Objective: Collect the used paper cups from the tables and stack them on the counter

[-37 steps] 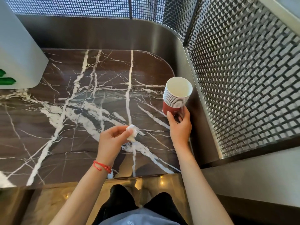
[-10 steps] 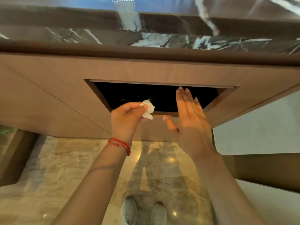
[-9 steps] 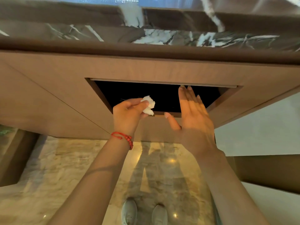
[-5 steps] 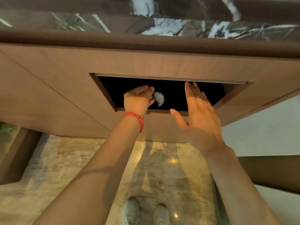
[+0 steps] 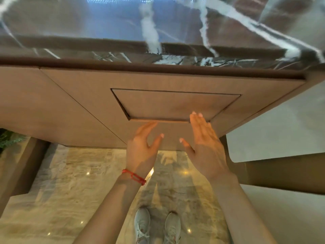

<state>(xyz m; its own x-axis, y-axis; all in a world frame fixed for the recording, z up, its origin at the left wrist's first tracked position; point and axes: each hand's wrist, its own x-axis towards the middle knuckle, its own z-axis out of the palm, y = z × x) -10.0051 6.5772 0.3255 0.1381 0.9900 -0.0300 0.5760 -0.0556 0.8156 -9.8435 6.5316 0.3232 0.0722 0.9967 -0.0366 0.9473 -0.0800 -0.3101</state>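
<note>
Both hands were empty here, fingers straight and spread a bit. The left hand [image 5: 143,148] hung just in front of the panel under the bench [image 5: 158,32], while the right hand [image 5: 204,143] had its fingertips [image 5: 196,115] right at the lower edge of the flap [image 5: 175,104], touching it or nearly so, hard to say which. The flap sat flush in its frame, so whatever's behind it was hidden. No cups anywhere in view, so I couldn't tell where they were; my guess is up on the bench top, which ran across above the hands as a blurry dark marble slab with white veins. If so, the next move would be up and away from the panel, and the right hand looked a touch nearer since it was higher. Otherwise just a red bracelet [image 5: 134,177] on the left wrist, pale sneakers [image 5: 157,226] on the shiny floor [image 5: 70,191], and a bit of greenery [image 5: 7,138] off to the left.
</note>
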